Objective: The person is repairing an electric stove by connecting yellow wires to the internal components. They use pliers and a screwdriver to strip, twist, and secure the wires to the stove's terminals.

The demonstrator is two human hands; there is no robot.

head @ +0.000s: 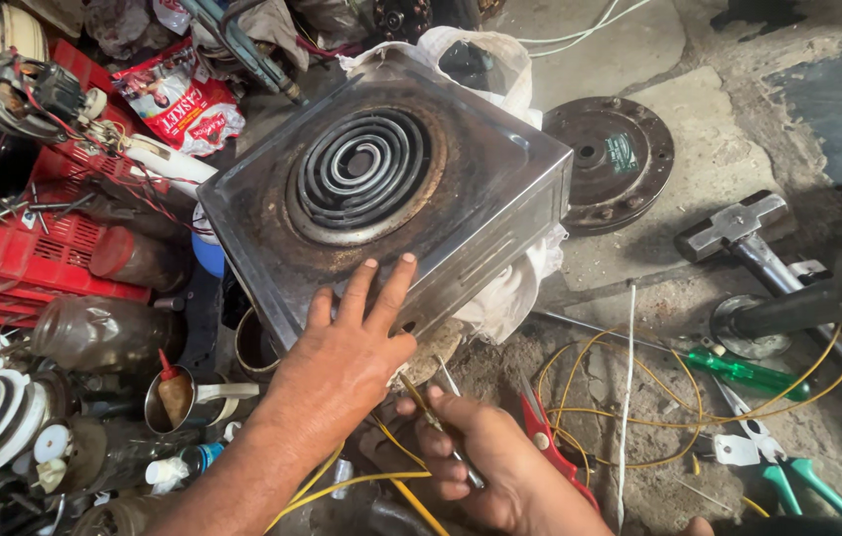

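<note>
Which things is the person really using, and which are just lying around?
In use:
- hot plate, steadied by the left hand
- thin metal tool in the right hand
- yellow wire by the hands

Lying about:
- red scissors
- green screwdriver
- hammer
- red crate
- round metal disc

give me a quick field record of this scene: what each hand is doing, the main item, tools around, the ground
left hand: left hand lies flat on the near edge of the hot plate
right hand: right hand grips a thin metal tool beside yellow wires
main item: square metal hot plate, rusty, spiral coil on top, tilted on white cloth
tools nearby: red-handled scissors, green screwdriver, green-handled pliers, hammer
left side: red crate, jars, clutter
ground: bare concrete floor
</note>
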